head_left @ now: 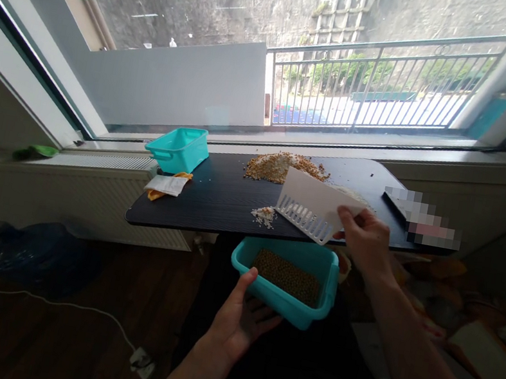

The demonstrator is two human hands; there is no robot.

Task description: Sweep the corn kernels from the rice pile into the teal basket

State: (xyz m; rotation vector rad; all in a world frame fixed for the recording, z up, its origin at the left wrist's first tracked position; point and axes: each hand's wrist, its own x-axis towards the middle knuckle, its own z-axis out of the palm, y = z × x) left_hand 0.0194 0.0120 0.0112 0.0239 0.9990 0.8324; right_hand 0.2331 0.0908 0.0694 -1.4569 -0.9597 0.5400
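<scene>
My left hand (242, 318) cups a turquoise plastic basket (280, 297) from beneath, thumb on its near rim, holding it just below the front edge of the black table (212, 199). Brown-green grains fill the basket's bottom. My right hand (365, 235) grips a white slotted plastic scoop (311, 207), tilted on the table edge above the basket. A small white heap of grains (264, 216) lies beside the scoop. A bigger pile of mixed yellow-brown grains (281, 167) sits further back.
A second turquoise basket (178, 148) stands at the table's far left, with a small white and orange packet (165, 185) beside it. A radiator (86, 193) runs under the window. A white cable and plug (139, 360) lie on the dark floor.
</scene>
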